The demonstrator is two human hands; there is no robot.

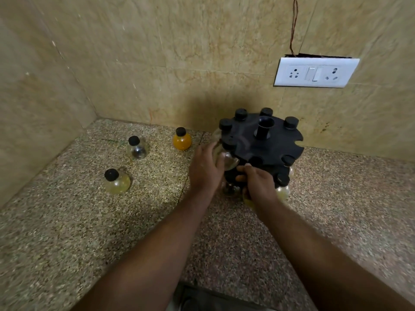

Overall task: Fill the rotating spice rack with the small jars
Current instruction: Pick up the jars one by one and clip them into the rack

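approx over halfway: rack point(260, 140) w/ several capped jars in, slots at its 3 o'clock empty. left hand point(206, 167) grips clear jar point(228, 159) at rack's 9 o'clock edge. right hand point(258, 182) curled at 6 o'clock, can't tell on what. left on table point(67, 221), toward 9 o'clock: orange jar point(182, 141), dark jar point(137, 149), yellowish jar point(117, 182).

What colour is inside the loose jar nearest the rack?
Orange: the small round black-capped jar, head view.

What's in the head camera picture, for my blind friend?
A left hand holds a clear jar at the top of a black spice rack; the right hand grips the rack lower. Three jars wait on the counter.
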